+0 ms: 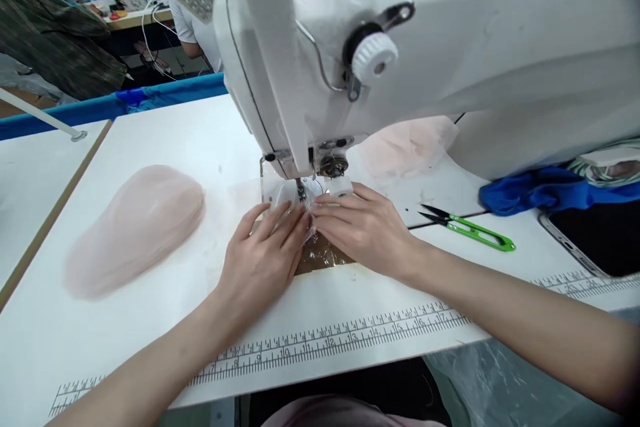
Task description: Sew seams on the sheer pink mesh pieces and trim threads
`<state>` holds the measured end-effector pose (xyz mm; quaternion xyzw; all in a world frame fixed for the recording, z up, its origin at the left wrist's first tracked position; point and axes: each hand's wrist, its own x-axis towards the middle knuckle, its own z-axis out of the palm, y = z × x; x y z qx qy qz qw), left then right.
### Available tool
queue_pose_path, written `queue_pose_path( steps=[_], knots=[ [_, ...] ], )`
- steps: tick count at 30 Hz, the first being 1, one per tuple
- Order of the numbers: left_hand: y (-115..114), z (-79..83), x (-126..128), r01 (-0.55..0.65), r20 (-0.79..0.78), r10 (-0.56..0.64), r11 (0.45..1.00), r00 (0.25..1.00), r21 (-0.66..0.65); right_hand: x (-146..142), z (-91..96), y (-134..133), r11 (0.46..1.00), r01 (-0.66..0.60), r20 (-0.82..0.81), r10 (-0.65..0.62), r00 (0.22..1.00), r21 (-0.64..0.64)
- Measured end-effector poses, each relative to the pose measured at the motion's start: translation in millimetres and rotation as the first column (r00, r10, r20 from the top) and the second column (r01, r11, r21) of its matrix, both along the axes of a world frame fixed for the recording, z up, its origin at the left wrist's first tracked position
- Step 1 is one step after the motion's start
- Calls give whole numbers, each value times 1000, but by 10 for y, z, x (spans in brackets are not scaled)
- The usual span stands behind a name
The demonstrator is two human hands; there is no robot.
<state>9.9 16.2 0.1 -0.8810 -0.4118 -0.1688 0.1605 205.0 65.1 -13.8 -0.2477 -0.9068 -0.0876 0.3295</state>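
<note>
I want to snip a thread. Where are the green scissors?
In the head view, the green scissors lie on the white table, just to the right of the right hand, with the blue cloth just beyond them.

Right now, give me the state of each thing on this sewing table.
left hand, flat, fingers pressing the sheer piece
right hand, flat, fingers on the sheer piece
sheer piece, lying under the needle
snips, lying untouched, blades apart
pink fabric pile, heaped, untouched
phone, screen dark
blue cloth, bunched
</note>
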Motion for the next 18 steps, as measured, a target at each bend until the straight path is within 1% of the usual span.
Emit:
queue_pose_path(
  steps=[2, 9, 13, 18],
  knots=[
    [-15, -9, -6, -1, -7, 1, 1000, 1000, -2, 4, 0, -7, 1000, 2, -1, -2, 1000, 18],
    [5, 11, -15, 6, -34, -5, 1000, 999, 17, 6, 44, -8, 1000, -23, 12, 23, 1000, -8],
    [2, 11, -8, -4, -31, 5, 1000, 1000, 17, 2, 45, -6, 1000, -9, 45, 8, 999, 13],
    [10, -4, -9, -5, -4, 5, 1000, 1000, 30, -2, 40, 1, 999, -10, 47, 7, 999, 48]
  ],
)
